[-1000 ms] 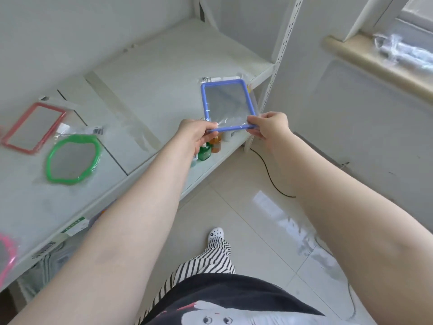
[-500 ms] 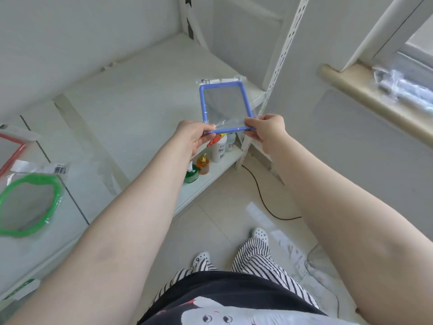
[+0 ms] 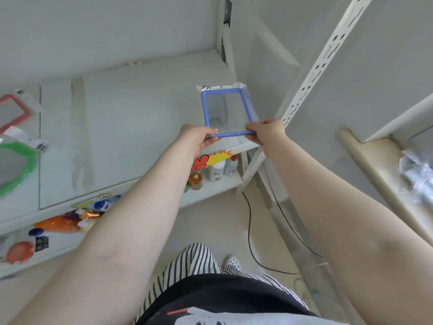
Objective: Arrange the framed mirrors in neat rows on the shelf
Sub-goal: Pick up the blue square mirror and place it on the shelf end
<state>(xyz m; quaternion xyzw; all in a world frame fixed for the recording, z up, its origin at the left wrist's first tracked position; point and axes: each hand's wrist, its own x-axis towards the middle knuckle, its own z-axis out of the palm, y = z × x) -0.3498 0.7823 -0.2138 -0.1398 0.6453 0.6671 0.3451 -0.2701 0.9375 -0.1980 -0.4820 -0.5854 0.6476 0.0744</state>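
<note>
Blue mirror: a rectangular blue plastic-framed mirror in a clear wrapper (image 3: 227, 112) is being held over the far-right corner of the white shelf (image 3: 140, 109), its long axis running near to far, its glass facing up; whether its far end is touching the board cannot be told.
Left grip: the left hand (image 3: 195, 139) is pinching the near-left corner of the frame, fingers closed on the near edge.
Right grip: the right hand (image 3: 267, 133) is pinching the near-right corner, closed on the same edge.
Mirror against grips: the frame is extending away from both hands, which are sitting at its near short side.
Other mirrors: a green round-framed mirror (image 3: 16, 165) and a red rectangular-framed mirror (image 3: 13, 113) are lying flat at the far left, close together, well apart from the blue one.
Lower shelf: white bottles (image 3: 221, 168) are standing beneath.
</note>
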